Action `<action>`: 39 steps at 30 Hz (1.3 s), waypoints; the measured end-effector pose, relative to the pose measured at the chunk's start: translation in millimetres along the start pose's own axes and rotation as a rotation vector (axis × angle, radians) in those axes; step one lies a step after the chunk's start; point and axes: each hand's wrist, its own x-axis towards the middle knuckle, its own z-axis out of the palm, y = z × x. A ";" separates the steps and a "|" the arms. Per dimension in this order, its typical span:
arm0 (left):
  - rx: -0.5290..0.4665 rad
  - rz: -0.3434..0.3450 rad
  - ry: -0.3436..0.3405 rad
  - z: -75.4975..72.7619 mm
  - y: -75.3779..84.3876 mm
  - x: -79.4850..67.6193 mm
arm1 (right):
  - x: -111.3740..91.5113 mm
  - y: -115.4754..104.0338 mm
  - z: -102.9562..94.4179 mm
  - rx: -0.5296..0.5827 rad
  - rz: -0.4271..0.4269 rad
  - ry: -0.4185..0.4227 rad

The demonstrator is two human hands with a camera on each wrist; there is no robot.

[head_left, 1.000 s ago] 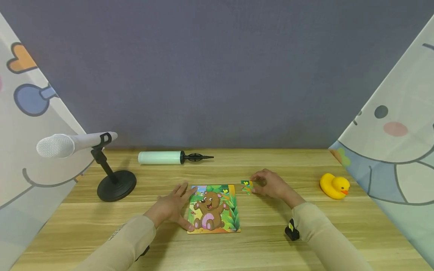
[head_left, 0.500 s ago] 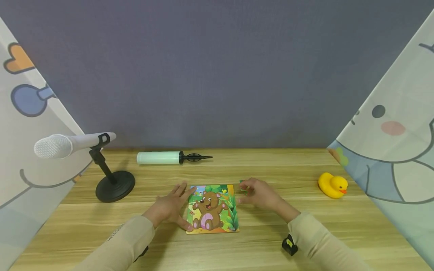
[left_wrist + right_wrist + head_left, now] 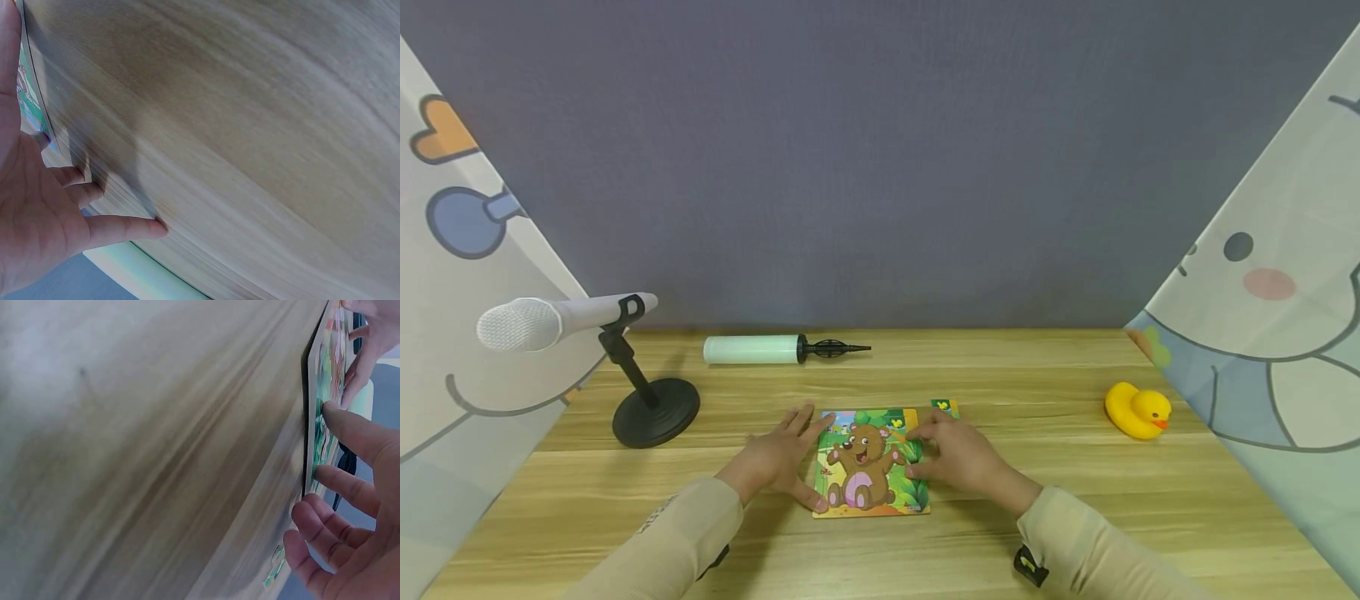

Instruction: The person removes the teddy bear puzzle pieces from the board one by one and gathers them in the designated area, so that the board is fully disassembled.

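A square bear jigsaw puzzle (image 3: 861, 462) lies flat in a shallow board. My left hand (image 3: 778, 454) is spread along its left side, thumb at the lower left corner and forefinger at the upper left. In the left wrist view the fingers (image 3: 125, 230) of that hand lie splayed over the wood. My right hand (image 3: 958, 454) reaches over the puzzle's right side. In the right wrist view its thumb and forefinger touch the picture, held apart, with the other fingers loosely bent. Behind this hand lies a loose puzzle piece (image 3: 945, 407), partly hidden.
At the back lies a pale green hand pump (image 3: 752, 349) with a black nozzle. A white microphone (image 3: 561, 321) on a black stand (image 3: 657, 412) is at the left, and a yellow rubber duck (image 3: 1138, 411) sits at the right. A grey wall (image 3: 880, 167) bounds the wooden table.
My right hand has let go of the loose piece and moved left and down onto the puzzle's right side. The left hand has stayed at the left edge.
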 end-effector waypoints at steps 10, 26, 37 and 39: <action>0.013 -0.011 -0.011 -0.9 1.2 -0.1 | 0.0 -7.5 1.9 -0.031 0.014 0.031; 0.030 -0.008 -0.019 0.0 0.5 2.6 | 2.0 -5.2 -0.2 -0.128 -0.013 0.054; 0.023 -0.016 -0.026 0.5 0.5 2.2 | 3.2 -9.1 -1.1 -0.224 -0.081 0.059; 0.022 -0.017 -0.028 0.4 0.9 1.7 | 2.9 -10.2 -1.0 -0.239 -0.079 0.059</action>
